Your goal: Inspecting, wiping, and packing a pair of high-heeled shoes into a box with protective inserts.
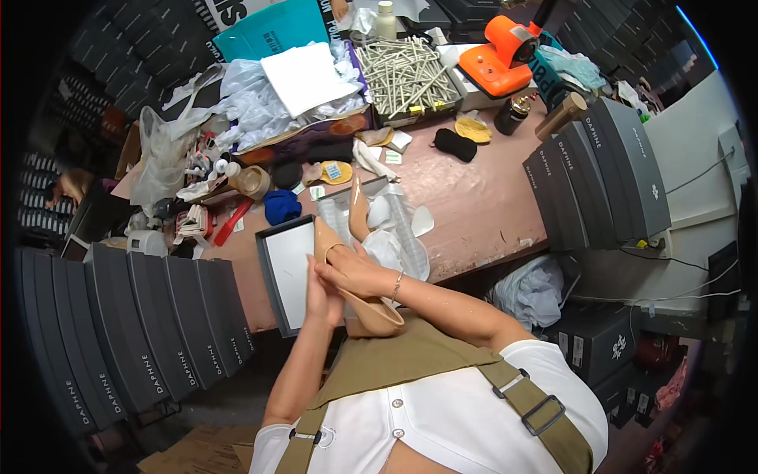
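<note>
I stand at the near edge of the pinkish counter (482, 197), with a row of dark shoeboxes (118, 332) by its near left corner and more dark boxes (600, 182) leaning together at its right end. Toward the far edge are a heap of pale plastic bags (245, 99) with a white sheet on top and, just right of it, a tray of pale sticks (407, 75). An orange device (499, 59) stands to the right of the tray.

By the near edge, left of my hands, lies an open box part (288, 272), dark-rimmed and white inside. Just beyond my right hand, another shoe (359, 212), also beige, lies beside white wrapping (384, 249).

My left hand (317, 296) has its fingers together and nearly straight, set along the left side of a beige shoe (377, 320); how firmly it grips, I cannot tell. My right hand (355, 272) is clamped over the shoe's middle and meets the left. The shoe lies between and beneath my hands at the near edge, its narrow end showing beyond my fingers and its wider part toward my olive apron (403, 355). A thin bracelet (397, 285) circles my right wrist.
</note>
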